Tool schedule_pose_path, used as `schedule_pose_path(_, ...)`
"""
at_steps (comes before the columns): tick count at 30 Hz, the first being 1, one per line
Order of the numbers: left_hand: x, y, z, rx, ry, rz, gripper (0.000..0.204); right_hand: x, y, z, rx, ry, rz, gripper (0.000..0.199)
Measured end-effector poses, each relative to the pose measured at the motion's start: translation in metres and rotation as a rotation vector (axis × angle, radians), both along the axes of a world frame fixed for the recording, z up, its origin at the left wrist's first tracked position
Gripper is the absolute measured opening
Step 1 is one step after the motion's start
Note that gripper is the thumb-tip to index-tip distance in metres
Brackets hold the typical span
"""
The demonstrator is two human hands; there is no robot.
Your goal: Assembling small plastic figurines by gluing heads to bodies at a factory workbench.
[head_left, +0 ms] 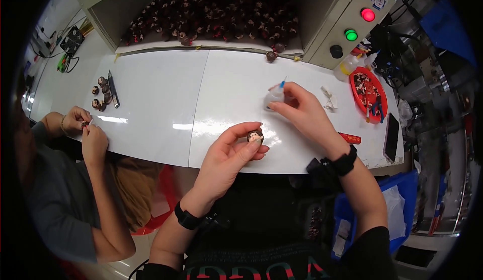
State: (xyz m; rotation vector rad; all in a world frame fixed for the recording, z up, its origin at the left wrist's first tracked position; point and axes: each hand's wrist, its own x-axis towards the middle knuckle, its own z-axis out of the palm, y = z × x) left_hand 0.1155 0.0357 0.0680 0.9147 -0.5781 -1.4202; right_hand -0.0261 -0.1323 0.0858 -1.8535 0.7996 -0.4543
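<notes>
A small doll head (255,137) with brown hair and a pale face is pinched between the thumb and fingers of my left hand (234,146), above the front part of the white table. Farther off and to the right, my right hand (297,104) has its thumb and forefinger around a small translucent squeeze bottle (274,97) with a blue needle tip (282,84). The bottle stays apart from the doll head. I cannot tell whether its base touches the table.
A grey cabinet (322,53) piled with doll heads (216,16) stands at the back. On the right are a red bowl (384,91) of small parts, a phone (391,137) and a red wrapped strip (350,138). A co-worker's hands (88,126) work at the left, near several heads (102,94).
</notes>
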Motion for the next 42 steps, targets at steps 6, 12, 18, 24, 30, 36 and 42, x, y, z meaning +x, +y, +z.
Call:
schedule_pose_path(6, -0.006, -0.001, -0.004, -0.093, -0.016, 0.051, 0.037, 0.007, 0.000, -0.007, -0.414, 0.010, -0.039, 0.039)
schedule_pose_path(12, -0.009, -0.001, -0.005, -0.098, -0.001, 0.011, 0.034, -0.042, 0.054, 0.020, -0.426, -0.029, 0.079, 0.044)
schedule_pose_path(18, -0.011, -0.001, 0.000, -0.065, -0.146, -0.072, 0.032, -0.029, 0.079, -0.018, -0.403, -0.221, -0.015, 0.041)
schedule_pose_path(24, -0.010, -0.003, 0.003, -0.032, -0.152, -0.109, 0.029, -0.031, 0.079, -0.028, -0.385, -0.267, -0.036, 0.041)
schedule_pose_path(30, -0.015, -0.004, 0.002, -0.012, -0.167, -0.101, 0.029, -0.032, 0.079, -0.030, -0.384, -0.291, -0.061, 0.039)
schedule_pose_path(36, -0.015, -0.004, 0.000, -0.002, -0.253, -0.111, 0.028, -0.033, 0.076, -0.030, -0.364, -0.269, -0.036, 0.037)
schedule_pose_path(42, -0.013, -0.005, 0.001, 0.011, -0.324, -0.112, 0.026, -0.032, 0.074, -0.029, -0.270, -0.301, -0.007, 0.035)
